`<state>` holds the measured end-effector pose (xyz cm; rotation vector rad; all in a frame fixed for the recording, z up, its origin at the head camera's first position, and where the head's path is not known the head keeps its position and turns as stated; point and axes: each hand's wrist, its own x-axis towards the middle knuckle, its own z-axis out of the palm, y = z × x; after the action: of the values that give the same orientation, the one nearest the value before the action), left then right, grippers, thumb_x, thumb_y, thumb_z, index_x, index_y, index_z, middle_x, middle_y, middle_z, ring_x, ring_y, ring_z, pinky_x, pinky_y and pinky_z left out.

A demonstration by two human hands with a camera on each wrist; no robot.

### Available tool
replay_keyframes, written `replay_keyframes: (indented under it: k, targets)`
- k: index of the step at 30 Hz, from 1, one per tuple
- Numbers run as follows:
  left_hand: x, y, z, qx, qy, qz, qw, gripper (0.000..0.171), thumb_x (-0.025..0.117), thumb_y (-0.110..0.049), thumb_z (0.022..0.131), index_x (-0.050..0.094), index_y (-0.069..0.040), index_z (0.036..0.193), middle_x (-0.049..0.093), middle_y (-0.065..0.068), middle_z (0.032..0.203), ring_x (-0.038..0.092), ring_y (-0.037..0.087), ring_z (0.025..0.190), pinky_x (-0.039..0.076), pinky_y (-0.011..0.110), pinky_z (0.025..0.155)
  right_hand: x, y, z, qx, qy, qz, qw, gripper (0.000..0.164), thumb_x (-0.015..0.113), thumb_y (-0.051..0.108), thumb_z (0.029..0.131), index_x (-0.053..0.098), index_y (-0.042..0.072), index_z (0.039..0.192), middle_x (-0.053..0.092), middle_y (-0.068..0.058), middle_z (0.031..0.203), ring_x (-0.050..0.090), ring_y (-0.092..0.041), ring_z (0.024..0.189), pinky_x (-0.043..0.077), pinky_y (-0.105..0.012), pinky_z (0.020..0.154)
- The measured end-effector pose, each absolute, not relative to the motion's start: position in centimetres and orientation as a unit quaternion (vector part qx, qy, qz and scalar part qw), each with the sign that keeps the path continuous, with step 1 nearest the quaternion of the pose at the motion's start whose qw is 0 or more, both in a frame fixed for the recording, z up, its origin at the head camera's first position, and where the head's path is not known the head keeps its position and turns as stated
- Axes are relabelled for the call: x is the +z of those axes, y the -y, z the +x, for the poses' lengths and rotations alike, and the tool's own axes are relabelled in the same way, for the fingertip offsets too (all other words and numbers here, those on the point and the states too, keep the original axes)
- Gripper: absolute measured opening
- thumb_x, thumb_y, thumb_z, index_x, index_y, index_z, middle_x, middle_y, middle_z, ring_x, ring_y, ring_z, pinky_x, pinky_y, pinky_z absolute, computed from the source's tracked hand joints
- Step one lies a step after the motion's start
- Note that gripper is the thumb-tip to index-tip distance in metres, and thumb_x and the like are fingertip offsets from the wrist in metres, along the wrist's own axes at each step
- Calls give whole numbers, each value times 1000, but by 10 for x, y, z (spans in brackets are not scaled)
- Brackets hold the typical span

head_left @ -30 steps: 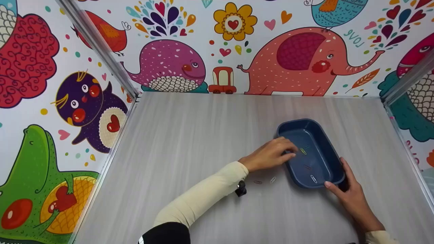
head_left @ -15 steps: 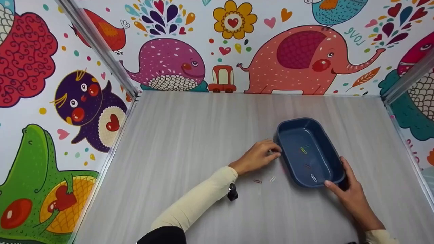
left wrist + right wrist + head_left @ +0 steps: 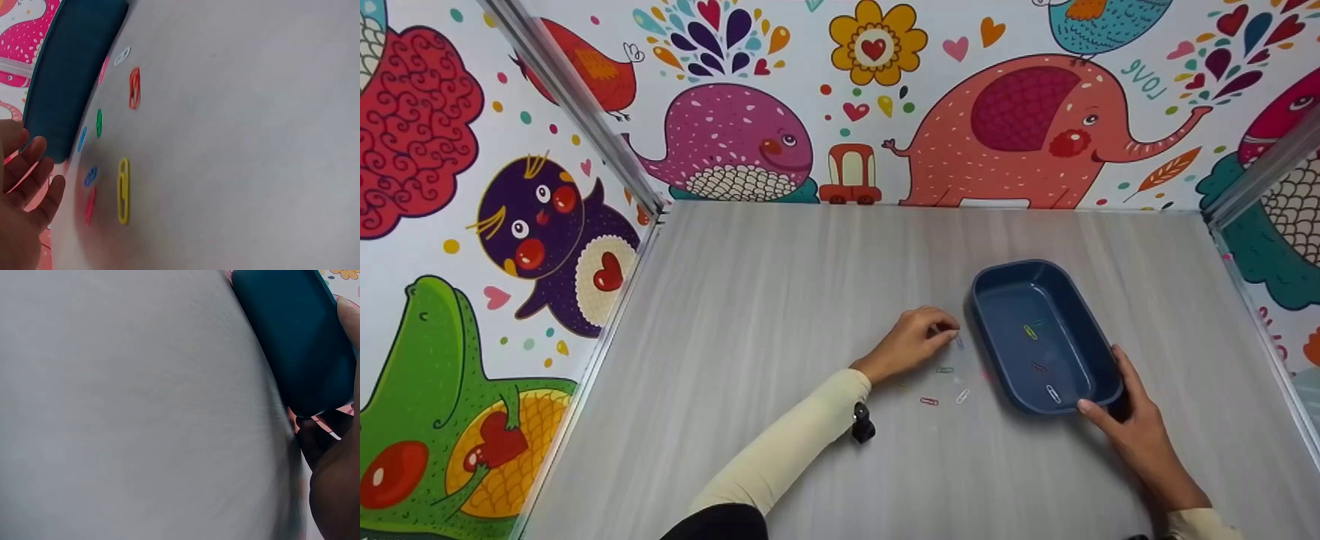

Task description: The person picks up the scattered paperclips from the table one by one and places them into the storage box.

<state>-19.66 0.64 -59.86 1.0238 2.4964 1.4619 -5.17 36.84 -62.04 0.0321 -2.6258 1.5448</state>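
My left hand (image 3: 911,341) hovers left of the blue plastic bin (image 3: 1084,330), its fingertips close over a blue paper clip (image 3: 959,341). In the left wrist view the fingers (image 3: 31,177) are loosely bent, with nothing seen between them. Around them on the table lie a green paper clip (image 3: 945,370), a red one, a white one, a yellow paper clip (image 3: 123,191) and several others. Inside the bin are a yellow clip (image 3: 1030,332), a white clip (image 3: 1053,394), and a green and a dark reddish one. My right hand (image 3: 1144,435) grips the bin's near right corner, thumb on the rim.
The pale wood-grain table (image 3: 780,300) is bounded by walls printed with cartoon animals, including an elephant (image 3: 1012,142) at the back. Metal strips (image 3: 585,112) run along the wall corners. A small black device (image 3: 862,424) sits at the left wrist.
My left hand has moved left, from over the bin to the loose clips beside it, uncovering the green and blue clips. The right hand and the bin have stayed put.
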Motion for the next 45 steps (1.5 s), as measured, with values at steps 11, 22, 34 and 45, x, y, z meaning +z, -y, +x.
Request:
replay_keyframes:
  k: [11,22,34,45]
  targets:
    - [-610,14,-197,501,-809,307,21,15,72,-5,107,79,5,116,78,14,112,70,16,99,60,33,90,-621,-369,-52,501,864,7,49,105,81,5,99,14,21,179,19,-25,180,20,14,148,17,-2,111]
    - [-617,36,-192,506,-810,293,34,15,75,-6,105,81,1,117,79,9,113,70,15,105,57,29,95,-621,-369,-51,511,858,12,49,105,80,3,99,14,21,178,18,-26,180,21,12,150,19,-2,112]
    - [-625,49,-188,485,-816,315,18,11,81,-9,100,85,-4,110,81,5,109,69,18,109,54,33,101,-619,-366,-51,503,862,7,55,104,80,4,99,14,19,178,18,-26,180,24,13,148,21,-2,111]
    - [-632,64,-194,444,-814,374,5,12,83,-10,99,84,-5,110,80,5,116,65,24,119,51,39,109,-620,-368,-51,501,864,10,54,104,81,5,99,16,22,178,20,-25,180,24,13,148,20,-2,112]
